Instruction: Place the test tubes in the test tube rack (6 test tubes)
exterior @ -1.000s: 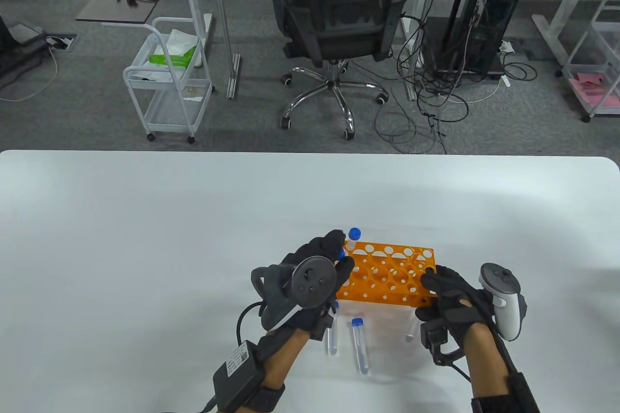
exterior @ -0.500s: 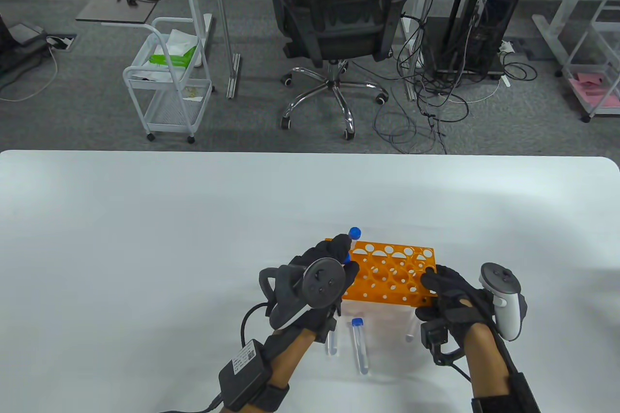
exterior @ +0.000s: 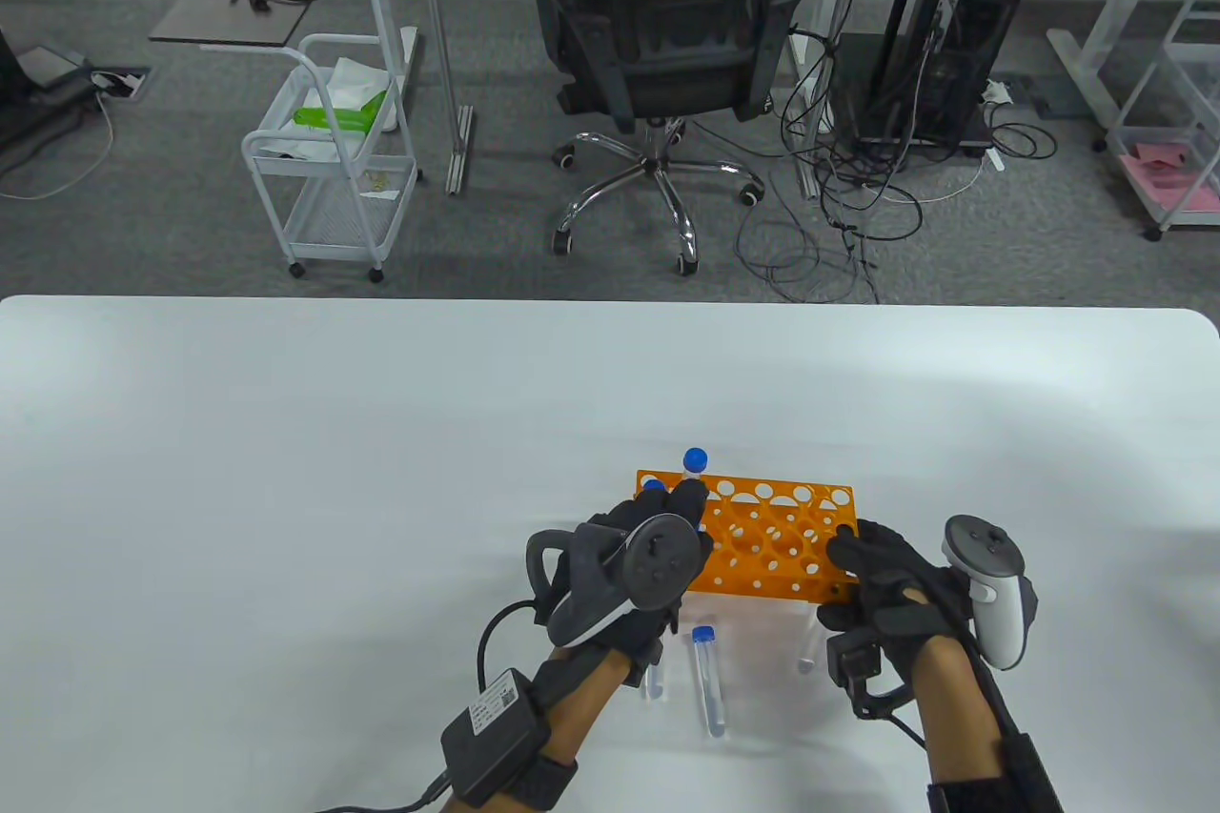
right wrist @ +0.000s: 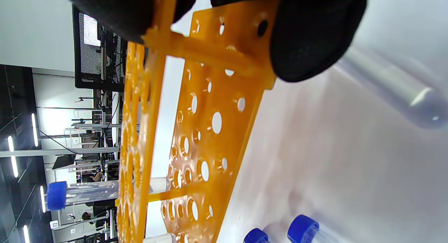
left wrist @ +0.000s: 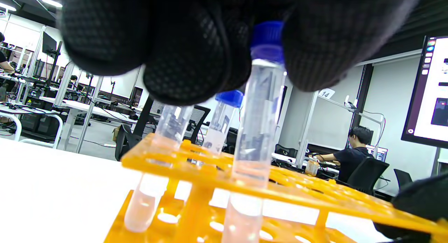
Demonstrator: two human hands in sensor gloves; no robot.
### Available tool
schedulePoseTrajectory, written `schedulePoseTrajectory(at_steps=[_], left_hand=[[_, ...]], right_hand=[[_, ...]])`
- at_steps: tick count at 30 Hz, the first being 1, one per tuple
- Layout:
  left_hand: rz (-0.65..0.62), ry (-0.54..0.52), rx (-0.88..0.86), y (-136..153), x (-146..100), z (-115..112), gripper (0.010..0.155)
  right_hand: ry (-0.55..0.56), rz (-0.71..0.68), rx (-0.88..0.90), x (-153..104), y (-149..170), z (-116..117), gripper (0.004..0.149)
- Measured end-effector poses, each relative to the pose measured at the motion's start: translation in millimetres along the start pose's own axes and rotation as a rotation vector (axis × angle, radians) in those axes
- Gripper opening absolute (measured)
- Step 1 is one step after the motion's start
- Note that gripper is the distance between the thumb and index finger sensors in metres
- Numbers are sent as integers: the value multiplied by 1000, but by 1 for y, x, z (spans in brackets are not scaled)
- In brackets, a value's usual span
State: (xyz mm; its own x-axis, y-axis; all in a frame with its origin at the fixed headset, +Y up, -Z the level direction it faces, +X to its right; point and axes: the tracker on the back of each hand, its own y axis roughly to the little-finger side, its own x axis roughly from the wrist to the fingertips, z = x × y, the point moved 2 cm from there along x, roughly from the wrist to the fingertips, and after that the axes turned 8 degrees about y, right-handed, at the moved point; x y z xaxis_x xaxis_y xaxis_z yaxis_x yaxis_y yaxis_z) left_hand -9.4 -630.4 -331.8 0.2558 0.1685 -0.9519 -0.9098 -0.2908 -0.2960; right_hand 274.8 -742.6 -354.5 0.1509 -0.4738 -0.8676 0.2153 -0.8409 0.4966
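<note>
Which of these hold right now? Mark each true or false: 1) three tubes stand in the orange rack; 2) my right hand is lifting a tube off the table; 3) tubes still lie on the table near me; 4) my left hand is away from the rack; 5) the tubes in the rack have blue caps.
1) True: the left wrist view shows three tubes in the orange rack.
2) False: the right hand grips the rack's right end.
3) True: one capped tube lies in front of the rack, another partly under the left wrist.
4) False: the left hand has its fingers on the nearest racked tube.
5) True for the two caps in view; the third is hidden.
</note>
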Motion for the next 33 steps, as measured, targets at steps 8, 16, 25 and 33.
schedulePoseTrajectory(at_steps=[8, 16, 25, 33], left_hand=[[-12, 27, 21, -1, 0, -4, 52], [-22, 36, 20, -3, -2, -4, 57], [59, -7, -101, 25, -19, 14, 56], [326, 71, -322, 90, -40, -12, 62]], right_hand=[[-8, -3, 3, 0, -1, 0, 54], [-3, -3, -3, 0, 0, 1, 54], [-10, 10, -9, 2, 2, 2, 54], [-36, -20, -17, -3, -4, 7, 54]])
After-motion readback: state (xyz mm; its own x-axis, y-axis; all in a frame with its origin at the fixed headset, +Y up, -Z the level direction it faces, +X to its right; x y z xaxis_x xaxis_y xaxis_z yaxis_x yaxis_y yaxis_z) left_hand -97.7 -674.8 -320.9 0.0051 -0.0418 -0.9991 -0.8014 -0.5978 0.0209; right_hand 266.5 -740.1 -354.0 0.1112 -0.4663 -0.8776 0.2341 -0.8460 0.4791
